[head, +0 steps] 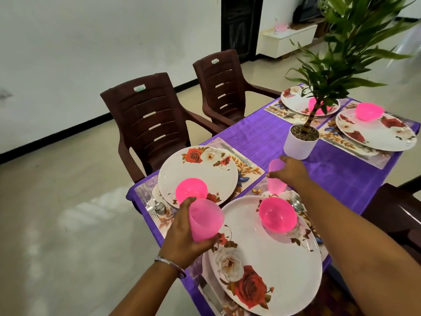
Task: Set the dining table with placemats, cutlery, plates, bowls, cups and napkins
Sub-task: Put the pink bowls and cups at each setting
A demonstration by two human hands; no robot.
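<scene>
At lower centre, the left hand (185, 233) grips a translucent pink cup (205, 218), held tilted above the edge of the near plate (273, 258). At centre right, the right hand (292, 169) wraps around a second pink cup (276, 179), standing on the placemat (258, 192) just beyond that plate's pink bowl (278, 215).

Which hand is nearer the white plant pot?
Right. The right hand, gripping a pink cup, is just below the plant pot; the left hand holds another cup far nearer the person.
</scene>
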